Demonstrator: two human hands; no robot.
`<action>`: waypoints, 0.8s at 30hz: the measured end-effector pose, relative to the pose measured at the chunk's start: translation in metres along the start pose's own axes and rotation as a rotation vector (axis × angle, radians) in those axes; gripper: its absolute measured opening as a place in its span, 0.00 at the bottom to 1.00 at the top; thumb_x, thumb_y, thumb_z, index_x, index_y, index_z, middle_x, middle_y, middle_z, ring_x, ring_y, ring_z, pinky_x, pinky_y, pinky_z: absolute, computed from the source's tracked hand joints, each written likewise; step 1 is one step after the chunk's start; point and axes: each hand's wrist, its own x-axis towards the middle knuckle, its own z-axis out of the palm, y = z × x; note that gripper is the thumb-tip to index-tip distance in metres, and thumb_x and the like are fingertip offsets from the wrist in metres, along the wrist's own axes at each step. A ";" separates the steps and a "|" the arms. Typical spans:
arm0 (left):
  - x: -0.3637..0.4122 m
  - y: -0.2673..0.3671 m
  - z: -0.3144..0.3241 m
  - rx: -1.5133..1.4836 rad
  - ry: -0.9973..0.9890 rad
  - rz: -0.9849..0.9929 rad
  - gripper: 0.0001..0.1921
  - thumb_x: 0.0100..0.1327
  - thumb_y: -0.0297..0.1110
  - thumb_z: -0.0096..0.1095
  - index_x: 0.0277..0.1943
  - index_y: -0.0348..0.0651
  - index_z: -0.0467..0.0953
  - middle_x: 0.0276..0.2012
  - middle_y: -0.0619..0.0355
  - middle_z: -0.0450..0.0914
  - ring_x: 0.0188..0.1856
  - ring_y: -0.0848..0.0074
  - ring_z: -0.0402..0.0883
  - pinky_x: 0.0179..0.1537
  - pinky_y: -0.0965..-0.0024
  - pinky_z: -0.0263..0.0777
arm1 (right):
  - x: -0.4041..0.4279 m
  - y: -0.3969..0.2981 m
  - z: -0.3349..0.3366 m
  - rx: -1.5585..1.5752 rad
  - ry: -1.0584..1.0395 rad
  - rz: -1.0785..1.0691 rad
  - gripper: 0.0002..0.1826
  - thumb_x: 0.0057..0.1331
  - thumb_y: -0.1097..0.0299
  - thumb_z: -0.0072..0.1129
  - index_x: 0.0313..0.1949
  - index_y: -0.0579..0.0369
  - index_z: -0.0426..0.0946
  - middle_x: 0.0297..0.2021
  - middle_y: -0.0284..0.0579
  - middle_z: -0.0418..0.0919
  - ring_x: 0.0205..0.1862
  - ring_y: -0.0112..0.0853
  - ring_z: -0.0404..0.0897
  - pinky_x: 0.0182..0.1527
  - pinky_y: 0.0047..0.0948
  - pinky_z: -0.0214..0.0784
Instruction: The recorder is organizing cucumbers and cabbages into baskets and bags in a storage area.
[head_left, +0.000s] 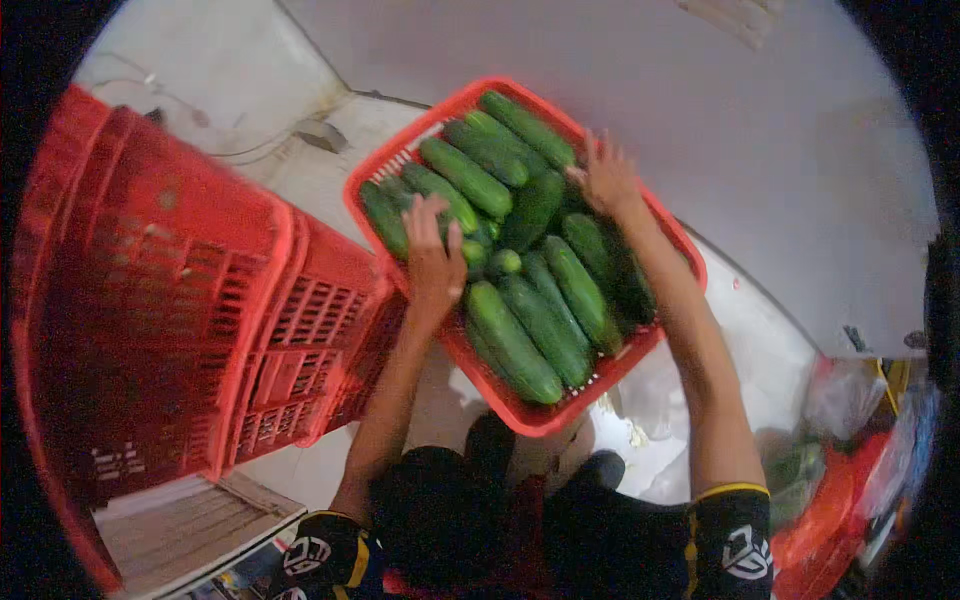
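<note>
A red plastic crate (525, 429) full of green cucumbers (516, 341) lies in front of me, turned at an angle. They lie roughly in two rows, with a few crosswise between them. My left hand (435, 259) rests over the cucumbers near the crate's left side, fingers apart and partly blurred. At the far right, my right hand (609, 176) is spread at the inner edge of the crate, next to the end of a cucumber (529, 129). Neither hand is closed around anything. My right forearm hides some cucumbers along the right side.
Stacked red plastic crates (259, 330) stand close on the left, touching or nearly touching the cucumber crate. A pale wall (712, 127) rises behind. Plastic bags (847, 397) and a red item (832, 510) lie at the lower right. A cable (255, 154) runs along the floor at upper left.
</note>
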 end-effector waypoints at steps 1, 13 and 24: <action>-0.016 -0.002 -0.003 -0.014 0.012 0.033 0.15 0.68 0.25 0.50 0.57 0.32 0.68 0.59 0.40 0.70 0.69 0.45 0.60 0.72 0.46 0.45 | -0.007 0.003 -0.004 0.060 -0.062 0.029 0.42 0.71 0.36 0.37 0.74 0.52 0.47 0.72 0.61 0.52 0.68 0.59 0.59 0.64 0.59 0.55; -0.117 0.089 -0.034 -0.317 -0.292 0.378 0.13 0.62 0.28 0.57 0.49 0.38 0.71 0.55 0.45 0.75 0.67 0.48 0.67 0.70 0.39 0.50 | -0.236 0.024 -0.156 0.627 0.138 -0.170 0.17 0.67 0.63 0.52 0.49 0.62 0.73 0.58 0.57 0.70 0.64 0.51 0.65 0.64 0.51 0.54; -0.098 0.041 -0.037 -0.308 -0.443 0.242 0.12 0.63 0.37 0.57 0.45 0.40 0.74 0.56 0.44 0.77 0.66 0.45 0.68 0.68 0.36 0.50 | -0.259 0.004 -0.098 0.654 0.309 -0.178 0.13 0.55 0.59 0.55 0.37 0.51 0.77 0.48 0.48 0.79 0.57 0.45 0.75 0.56 0.47 0.58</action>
